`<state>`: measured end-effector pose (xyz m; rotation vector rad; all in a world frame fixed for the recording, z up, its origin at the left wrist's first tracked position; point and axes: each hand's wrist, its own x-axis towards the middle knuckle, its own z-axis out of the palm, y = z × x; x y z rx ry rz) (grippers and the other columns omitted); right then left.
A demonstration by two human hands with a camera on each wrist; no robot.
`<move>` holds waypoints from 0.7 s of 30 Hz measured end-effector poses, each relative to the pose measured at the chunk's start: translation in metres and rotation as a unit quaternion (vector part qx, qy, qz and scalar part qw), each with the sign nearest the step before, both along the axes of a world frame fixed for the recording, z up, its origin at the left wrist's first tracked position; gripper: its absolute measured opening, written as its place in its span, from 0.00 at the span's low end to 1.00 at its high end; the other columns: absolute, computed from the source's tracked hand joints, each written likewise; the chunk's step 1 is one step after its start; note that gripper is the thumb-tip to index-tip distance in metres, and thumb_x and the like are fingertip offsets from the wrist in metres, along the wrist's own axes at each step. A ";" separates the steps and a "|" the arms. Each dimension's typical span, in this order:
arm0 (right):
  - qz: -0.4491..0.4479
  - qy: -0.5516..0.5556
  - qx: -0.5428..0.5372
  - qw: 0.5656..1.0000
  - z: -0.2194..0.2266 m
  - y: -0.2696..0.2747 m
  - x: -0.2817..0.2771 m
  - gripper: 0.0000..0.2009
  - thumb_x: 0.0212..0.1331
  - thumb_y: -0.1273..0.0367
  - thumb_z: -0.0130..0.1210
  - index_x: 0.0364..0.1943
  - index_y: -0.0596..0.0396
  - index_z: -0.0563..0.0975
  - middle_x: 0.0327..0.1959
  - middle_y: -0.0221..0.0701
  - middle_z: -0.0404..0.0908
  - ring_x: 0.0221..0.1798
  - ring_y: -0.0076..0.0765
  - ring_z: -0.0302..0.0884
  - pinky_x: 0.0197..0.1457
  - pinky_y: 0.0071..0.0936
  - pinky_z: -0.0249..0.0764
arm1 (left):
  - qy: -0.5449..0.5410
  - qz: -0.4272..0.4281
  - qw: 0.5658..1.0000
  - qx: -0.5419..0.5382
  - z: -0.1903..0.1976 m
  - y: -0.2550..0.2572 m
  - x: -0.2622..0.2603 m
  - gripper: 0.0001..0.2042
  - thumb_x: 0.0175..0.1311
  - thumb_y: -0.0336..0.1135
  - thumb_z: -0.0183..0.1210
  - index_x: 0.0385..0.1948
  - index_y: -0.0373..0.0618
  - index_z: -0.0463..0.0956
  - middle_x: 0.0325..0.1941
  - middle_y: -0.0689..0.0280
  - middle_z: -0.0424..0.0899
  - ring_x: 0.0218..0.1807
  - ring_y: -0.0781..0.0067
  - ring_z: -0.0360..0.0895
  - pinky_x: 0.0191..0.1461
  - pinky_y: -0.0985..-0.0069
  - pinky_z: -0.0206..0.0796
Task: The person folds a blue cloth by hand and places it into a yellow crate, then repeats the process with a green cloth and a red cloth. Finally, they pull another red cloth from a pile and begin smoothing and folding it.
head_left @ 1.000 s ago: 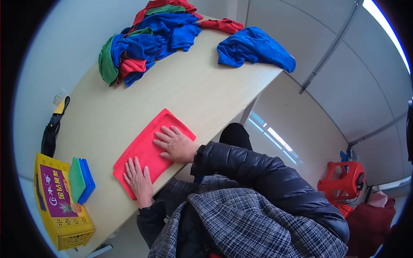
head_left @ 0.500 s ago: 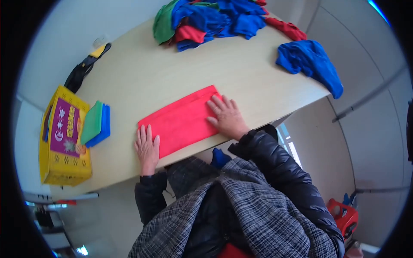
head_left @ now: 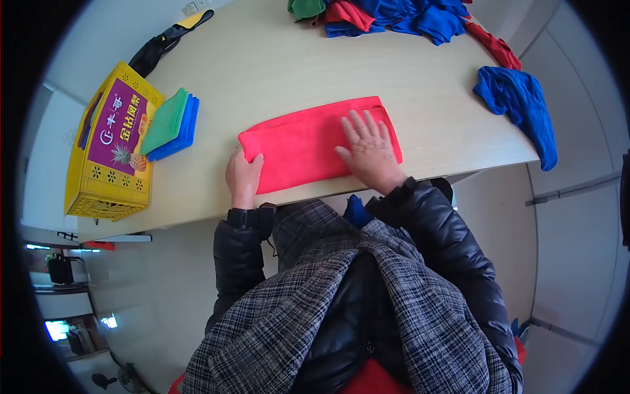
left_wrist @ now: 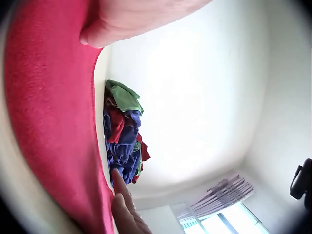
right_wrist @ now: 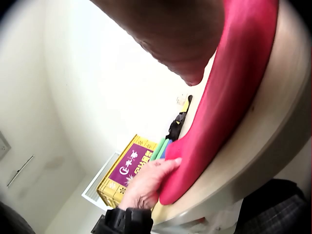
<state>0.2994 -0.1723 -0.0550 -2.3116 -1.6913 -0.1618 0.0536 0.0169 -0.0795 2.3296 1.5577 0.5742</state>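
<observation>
A folded red cloth (head_left: 308,148) lies near the table's front edge. At its left end my left hand (head_left: 243,176) grips the edge, thumb on top and fingers tucked out of sight below. The right wrist view shows the same left hand (right_wrist: 148,183) with its thumb on the red cloth (right_wrist: 214,117). On the cloth's right part my right hand (head_left: 373,151) rests with fingers spread and straight. In the left wrist view the left hand (left_wrist: 141,19) shows at the top edge and the right hand (left_wrist: 126,209) at the bottom.
To the left stands a yellow carton (head_left: 115,144) with folded green (head_left: 167,121) and blue cloths (head_left: 180,138) beside it. A black-and-yellow item (head_left: 170,43) lies by the wall. Crumpled cloths (head_left: 407,16) are heaped at the back; a blue cloth (head_left: 518,108) hangs over the right edge.
My left hand has gone from lying flat on the cloth to gripping its left edge. The right hand stays flat on the cloth. The head view has turned, shifting the scene.
</observation>
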 end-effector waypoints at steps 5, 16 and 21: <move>0.063 0.013 -0.019 0.998 -0.012 0.026 -0.034 0.34 0.72 0.48 0.42 0.74 0.55 0.60 0.78 0.41 0.53 0.81 0.51 0.46 0.80 0.54 0.44 | -0.364 -0.061 0.901 -0.229 -0.006 0.014 -0.011 0.14 0.63 0.33 0.64 0.47 0.36 0.76 0.47 0.56 0.83 0.48 0.60 0.82 0.52 0.66 0.74; 0.097 -0.001 -0.028 0.995 -0.018 0.040 -0.060 0.33 0.72 0.47 0.40 0.74 0.53 0.59 0.78 0.42 0.55 0.81 0.54 0.46 0.80 0.57 0.43 | -0.545 -0.050 0.659 -0.515 0.024 0.016 -0.047 0.23 0.65 0.28 0.61 0.62 0.36 0.70 0.59 0.58 0.80 0.59 0.65 0.79 0.65 0.65 0.70; 0.112 -0.013 -0.021 0.993 -0.018 0.046 -0.074 0.32 0.73 0.49 0.40 0.74 0.52 0.60 0.78 0.42 0.55 0.80 0.55 0.47 0.79 0.57 0.43 | -0.580 -0.105 0.681 -0.436 0.044 0.004 -0.050 0.28 0.64 0.27 0.60 0.68 0.37 0.64 0.64 0.57 0.76 0.64 0.66 0.74 0.68 0.66 0.66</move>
